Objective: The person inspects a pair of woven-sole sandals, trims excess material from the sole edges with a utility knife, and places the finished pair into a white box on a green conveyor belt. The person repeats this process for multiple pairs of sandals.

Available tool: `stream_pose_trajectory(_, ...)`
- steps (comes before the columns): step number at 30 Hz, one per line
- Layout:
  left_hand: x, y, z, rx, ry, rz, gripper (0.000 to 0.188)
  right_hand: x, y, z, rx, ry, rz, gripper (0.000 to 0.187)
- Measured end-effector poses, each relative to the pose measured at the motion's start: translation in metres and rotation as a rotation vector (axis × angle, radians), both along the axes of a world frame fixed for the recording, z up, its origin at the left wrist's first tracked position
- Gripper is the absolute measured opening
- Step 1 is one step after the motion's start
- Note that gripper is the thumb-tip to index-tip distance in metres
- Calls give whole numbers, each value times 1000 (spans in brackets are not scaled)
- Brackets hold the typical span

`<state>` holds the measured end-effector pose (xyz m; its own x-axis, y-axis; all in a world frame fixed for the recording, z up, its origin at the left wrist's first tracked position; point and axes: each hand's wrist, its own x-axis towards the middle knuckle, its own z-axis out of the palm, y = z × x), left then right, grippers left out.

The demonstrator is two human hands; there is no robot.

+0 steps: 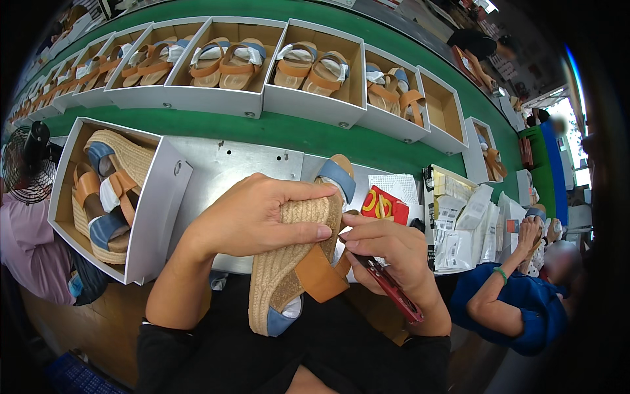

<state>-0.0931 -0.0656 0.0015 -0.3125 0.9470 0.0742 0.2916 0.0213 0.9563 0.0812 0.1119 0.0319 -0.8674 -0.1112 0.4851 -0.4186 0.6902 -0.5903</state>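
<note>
My left hand (262, 213) is closed around a wedge sandal (272, 269) with a woven rope-covered sole, a tan strap and a blue strap at its lower end. Beyond my fingers another blue strap (336, 178) and a tan tip stick out, seemingly of a second sandal, mostly hidden. My right hand (387, 253) grips a slim dark red and black hand tool (397, 290). Its working end is hidden near the sole edge, by my left fingertips.
An open box (161, 217) at the left holds a sandal pair. Across the green table (230, 118) runs a row of boxes (315, 108), most with sandals. At right are a red packet (384, 205) and a tray of labelled packets (453, 223). A blue-clad co-worker (505, 305) works nearby.
</note>
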Motion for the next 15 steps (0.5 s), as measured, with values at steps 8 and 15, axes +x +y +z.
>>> stream_pose_trajectory(8, -1, -3, 1, -44, 61, 26, 56, 1, -4, -10, 14, 13, 19, 34)
stream_pose_trajectory(15, -2, -5, 2, -71, 84, 26, 57, 0, -6, -13, -24, -19, 37, 33)
